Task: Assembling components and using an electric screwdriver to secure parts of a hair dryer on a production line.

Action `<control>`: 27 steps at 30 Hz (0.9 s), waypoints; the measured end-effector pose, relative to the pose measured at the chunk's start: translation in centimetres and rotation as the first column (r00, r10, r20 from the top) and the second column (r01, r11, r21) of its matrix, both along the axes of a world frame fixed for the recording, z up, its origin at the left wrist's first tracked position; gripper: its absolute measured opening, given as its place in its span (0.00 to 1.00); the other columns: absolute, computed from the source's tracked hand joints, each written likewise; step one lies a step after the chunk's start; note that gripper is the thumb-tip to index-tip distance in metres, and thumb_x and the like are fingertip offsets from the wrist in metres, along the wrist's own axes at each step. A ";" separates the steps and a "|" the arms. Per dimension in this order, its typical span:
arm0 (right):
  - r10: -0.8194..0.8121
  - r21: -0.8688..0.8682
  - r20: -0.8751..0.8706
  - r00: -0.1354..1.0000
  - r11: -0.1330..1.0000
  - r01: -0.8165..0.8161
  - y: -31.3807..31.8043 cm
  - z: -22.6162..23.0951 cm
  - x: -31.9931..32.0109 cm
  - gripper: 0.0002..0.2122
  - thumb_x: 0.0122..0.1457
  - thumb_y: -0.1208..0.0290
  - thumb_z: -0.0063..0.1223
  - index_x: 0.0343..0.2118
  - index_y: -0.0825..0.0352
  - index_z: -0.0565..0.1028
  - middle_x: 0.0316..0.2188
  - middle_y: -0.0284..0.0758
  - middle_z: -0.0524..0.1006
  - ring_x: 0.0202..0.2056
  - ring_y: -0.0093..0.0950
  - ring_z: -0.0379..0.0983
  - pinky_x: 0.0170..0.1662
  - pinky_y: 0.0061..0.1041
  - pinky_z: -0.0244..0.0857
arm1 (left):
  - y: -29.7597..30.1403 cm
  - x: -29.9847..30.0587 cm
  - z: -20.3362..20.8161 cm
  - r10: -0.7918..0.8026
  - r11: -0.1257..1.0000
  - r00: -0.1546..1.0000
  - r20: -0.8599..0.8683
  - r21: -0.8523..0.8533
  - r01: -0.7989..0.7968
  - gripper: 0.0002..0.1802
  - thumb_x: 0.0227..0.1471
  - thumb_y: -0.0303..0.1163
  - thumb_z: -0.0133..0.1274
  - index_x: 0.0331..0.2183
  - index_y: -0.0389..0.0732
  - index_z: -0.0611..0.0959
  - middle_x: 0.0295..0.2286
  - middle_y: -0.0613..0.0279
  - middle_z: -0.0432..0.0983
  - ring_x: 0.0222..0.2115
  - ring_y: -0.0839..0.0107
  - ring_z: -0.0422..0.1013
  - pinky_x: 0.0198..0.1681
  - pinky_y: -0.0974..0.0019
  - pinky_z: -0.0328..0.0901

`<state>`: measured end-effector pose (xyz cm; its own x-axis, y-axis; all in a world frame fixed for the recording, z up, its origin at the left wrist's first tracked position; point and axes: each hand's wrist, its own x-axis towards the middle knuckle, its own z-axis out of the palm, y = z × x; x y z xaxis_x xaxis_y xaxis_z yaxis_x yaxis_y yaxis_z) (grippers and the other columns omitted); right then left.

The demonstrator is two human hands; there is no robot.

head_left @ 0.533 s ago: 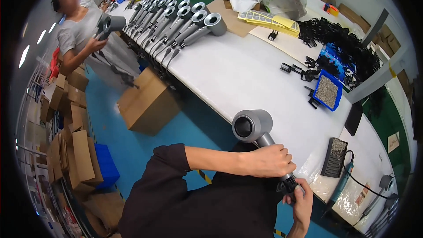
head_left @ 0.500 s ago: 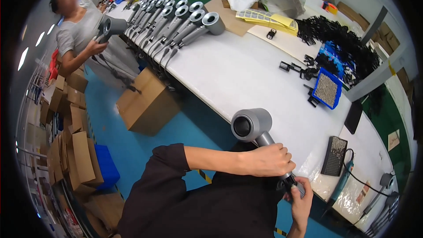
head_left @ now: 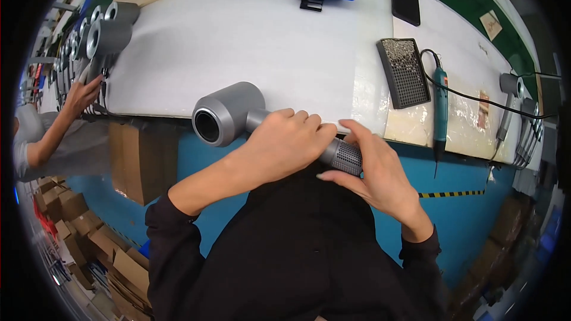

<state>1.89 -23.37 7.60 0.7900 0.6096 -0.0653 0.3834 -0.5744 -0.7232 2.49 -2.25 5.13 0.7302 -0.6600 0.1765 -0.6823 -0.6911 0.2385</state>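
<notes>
Grey hair-dryer handle (head_left: 256, 119) is partly hidden by the left fingers (head_left: 310, 128)

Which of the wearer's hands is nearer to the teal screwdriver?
Right. The right hand is left of the screwdriver, at the dryer's mesh end; the left hand is farther left, around its handle.

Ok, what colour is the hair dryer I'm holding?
The hair dryer is grey with a dark round opening, seen best in the head view.
</notes>
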 end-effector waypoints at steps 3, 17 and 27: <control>0.135 -0.228 0.318 0.938 0.972 -0.062 -1.8 0.2 0.0 0.27 0.45 0.68 0.69 0.45 0.73 0.68 0.29 0.39 0.70 0.32 0.36 0.69 0.42 0.31 0.63 | 0.1 0.2 0.3 0.010 1.000 1.000 0.007 0.004 -0.010 0.08 0.40 0.28 0.55 0.25 0.41 0.73 0.20 0.64 0.70 0.22 0.68 0.73 0.25 0.68 0.65; -0.046 -0.038 0.279 0.959 0.998 0.059 -1.7 -1.5 -1.5 0.18 0.52 0.61 0.65 0.34 0.71 0.72 0.23 0.37 0.71 0.24 0.31 0.69 0.32 0.28 0.63 | -1.6 0.1 0.1 -0.112 0.984 0.976 0.189 0.156 0.083 0.08 0.39 0.29 0.56 0.25 0.41 0.73 0.18 0.66 0.67 0.20 0.72 0.69 0.24 0.71 0.62; -0.036 -0.006 -0.810 0.585 0.999 0.054 -2.6 0.2 1.2 0.23 0.54 0.55 0.62 0.43 0.70 0.74 0.27 0.44 0.75 0.30 0.38 0.73 0.34 0.32 0.65 | -1.6 -0.7 -0.4 -0.136 0.987 0.968 0.212 0.113 0.114 0.06 0.40 0.31 0.55 0.25 0.42 0.75 0.20 0.66 0.68 0.23 0.72 0.69 0.27 0.71 0.62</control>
